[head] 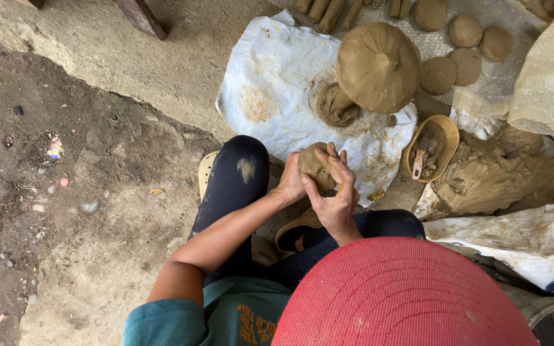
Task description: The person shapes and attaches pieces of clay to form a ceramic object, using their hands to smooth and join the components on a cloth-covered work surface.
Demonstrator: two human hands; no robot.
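Both hands cup the clay lump: left hand underneath, right hand pressing over. It looks soft, damp, rather heavy.

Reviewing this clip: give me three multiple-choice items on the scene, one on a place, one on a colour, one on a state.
1. Where does the big clay dome sit?
A. on the white sack sheet
B. in the yellow scoop
C. on the bare dirt

2. What colour is the hat?
A. blue
B. red
C. white

3. How is the clay lump held?
A. lying untouched
B. in one hand
C. between left hand and right hand

Key: 1 A, the dome rests on the sheet; 2 B, the brim is red; 3 C, both hands cup it.
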